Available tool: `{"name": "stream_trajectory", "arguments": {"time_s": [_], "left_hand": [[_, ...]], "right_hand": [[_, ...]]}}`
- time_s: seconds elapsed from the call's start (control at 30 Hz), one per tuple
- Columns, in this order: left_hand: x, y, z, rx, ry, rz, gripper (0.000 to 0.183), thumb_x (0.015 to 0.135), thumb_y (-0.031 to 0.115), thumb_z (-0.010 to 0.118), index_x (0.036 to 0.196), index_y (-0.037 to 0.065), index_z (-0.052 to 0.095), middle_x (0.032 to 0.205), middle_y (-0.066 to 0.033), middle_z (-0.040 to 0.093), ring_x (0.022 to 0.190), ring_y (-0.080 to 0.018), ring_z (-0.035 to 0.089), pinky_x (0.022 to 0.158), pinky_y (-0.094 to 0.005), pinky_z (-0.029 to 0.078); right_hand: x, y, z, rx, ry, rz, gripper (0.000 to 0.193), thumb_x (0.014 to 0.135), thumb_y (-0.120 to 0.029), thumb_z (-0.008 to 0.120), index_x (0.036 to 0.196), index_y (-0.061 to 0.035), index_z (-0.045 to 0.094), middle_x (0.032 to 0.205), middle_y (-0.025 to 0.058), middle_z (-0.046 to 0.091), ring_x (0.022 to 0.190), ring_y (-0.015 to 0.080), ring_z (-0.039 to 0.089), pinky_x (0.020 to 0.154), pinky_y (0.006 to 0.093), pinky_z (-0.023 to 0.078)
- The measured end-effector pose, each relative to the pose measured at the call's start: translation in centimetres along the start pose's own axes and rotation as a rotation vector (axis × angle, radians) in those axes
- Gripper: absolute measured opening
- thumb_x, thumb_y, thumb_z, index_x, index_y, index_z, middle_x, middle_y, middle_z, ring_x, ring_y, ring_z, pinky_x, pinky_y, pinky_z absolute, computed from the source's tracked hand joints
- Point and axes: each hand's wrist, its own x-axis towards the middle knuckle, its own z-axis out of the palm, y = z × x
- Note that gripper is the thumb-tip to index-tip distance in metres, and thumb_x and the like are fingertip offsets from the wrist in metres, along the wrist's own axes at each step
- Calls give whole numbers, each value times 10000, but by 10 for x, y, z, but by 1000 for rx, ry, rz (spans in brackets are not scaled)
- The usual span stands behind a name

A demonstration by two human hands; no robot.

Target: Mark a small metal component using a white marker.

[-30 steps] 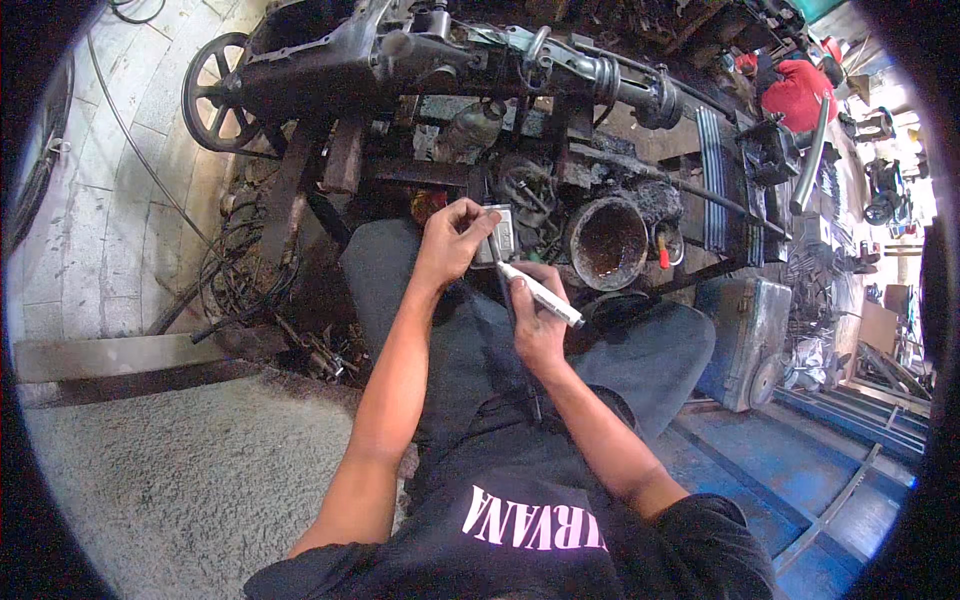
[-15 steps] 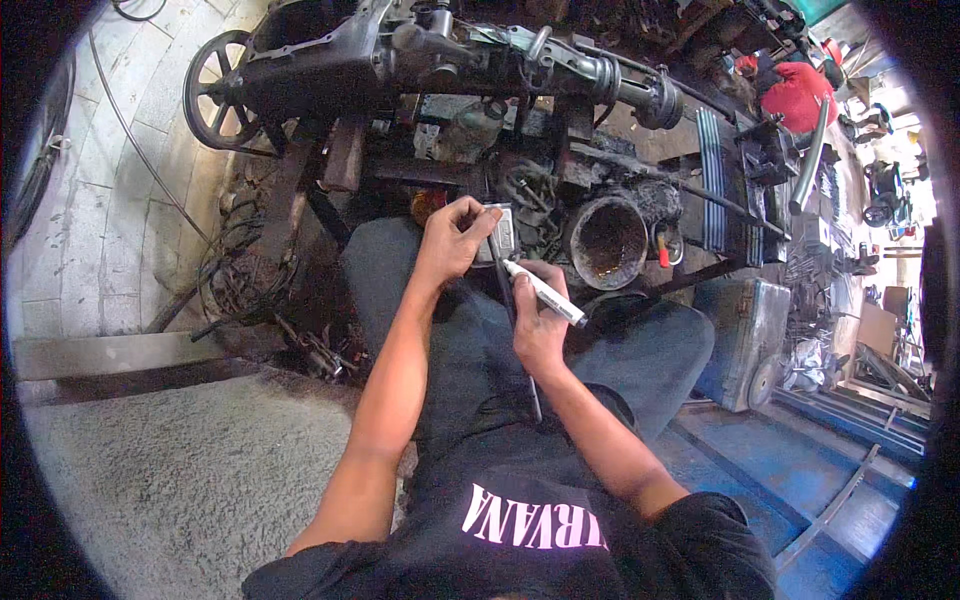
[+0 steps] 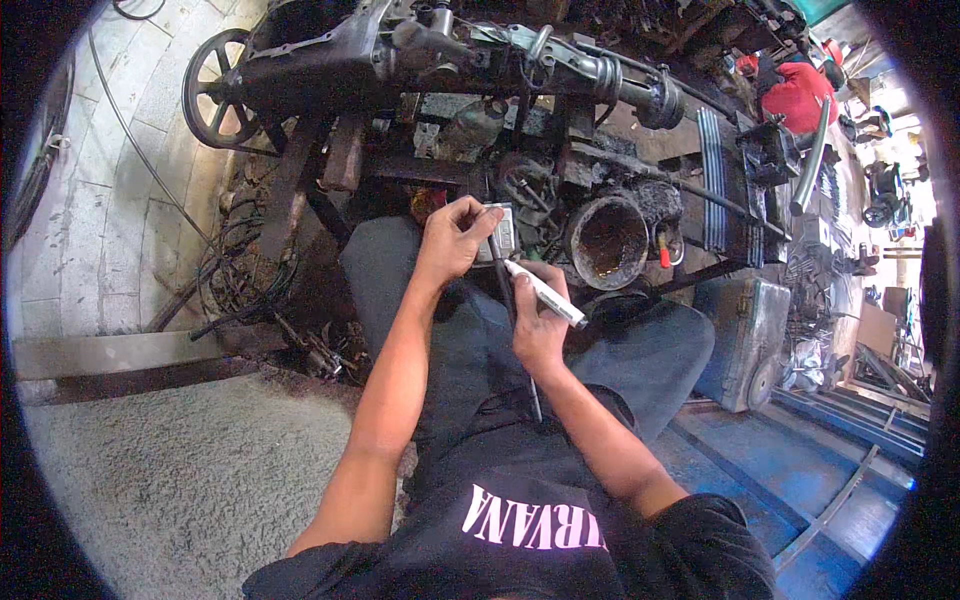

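Observation:
A long thin dark bar (image 3: pixel 503 282) slants down from my fingers toward my shirt. Thumb and fingers of my left hand (image 3: pixel 452 238) are closed on its upper end, beside a small silver-grey block (image 3: pixel 504 228) whose exact kind I cannot make out. My right hand (image 3: pixel 540 325) is wrapped round a white marker pen (image 3: pixel 540 291) with a dark rear end. The marker's front tip points up and left, right at the bar's edge; whether it touches is too small to tell. My right fingers also lie close against the bar.
Ahead stands a greasy metal frame carrying a long machine assembly (image 3: pixel 440 60) with a spoked wheel (image 3: pixel 218 90) at the left. A round dirty pan (image 3: pixel 608 243) sits just beyond my right knee. At the right are a blue-grey case (image 3: pixel 745 340) and a red cloth-like item (image 3: pixel 798 97).

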Motion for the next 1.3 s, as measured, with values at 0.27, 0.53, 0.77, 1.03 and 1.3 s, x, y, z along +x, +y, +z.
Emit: {"name": "stream_trajectory", "arguments": {"time_s": [0.27, 0.53, 0.77, 1.03, 1.3], "left_hand": [[0, 1, 1, 12, 7, 6, 258, 957, 263, 722, 850, 39, 652, 779, 27, 629, 734, -50, 519, 669, -245, 438], [-4, 3, 6, -49, 58, 24, 299, 934, 240, 746, 774, 15, 630, 691, 42, 570, 676, -42, 461, 605, -257, 387], [-7, 20, 4, -18, 44, -20, 295, 941, 245, 735, 775, 25, 629, 694, 46, 562, 655, -37, 453, 582, -245, 360], [-8, 32, 7, -96, 6, -25, 243, 957, 221, 708, 819, 27, 660, 721, 42, 575, 625, -31, 462, 561, -236, 351], [-59, 105, 80, -86, -87, 58, 185, 1038, 143, 552, 1126, 12, 649, 865, -37, 670, 692, -71, 608, 610, -225, 489]], "right_hand": [[2, 2, 1, 15, 8, -33, 150, 1003, -133, 619, 1092, -15, 640, 881, 35, 632, 772, 96, 559, 703, 271, 478], [-2, 1, -4, -16, -65, 7, 173, 1003, -158, 623, 1096, -14, 645, 910, 49, 648, 799, 103, 568, 728, 281, 484], [2, 10, -9, 23, 1, 31, 204, 1025, -133, 576, 1184, -8, 605, 984, 74, 662, 827, 131, 599, 763, 285, 498], [-20, -15, -40, 338, -305, 446, 303, 937, 17, 637, 1231, 26, 562, 955, 102, 668, 762, 149, 663, 726, 296, 560], [10, -63, -92, 353, 86, 158, 277, 932, 43, 650, 1196, 26, 570, 982, 123, 678, 774, 165, 693, 675, 313, 594]]}}
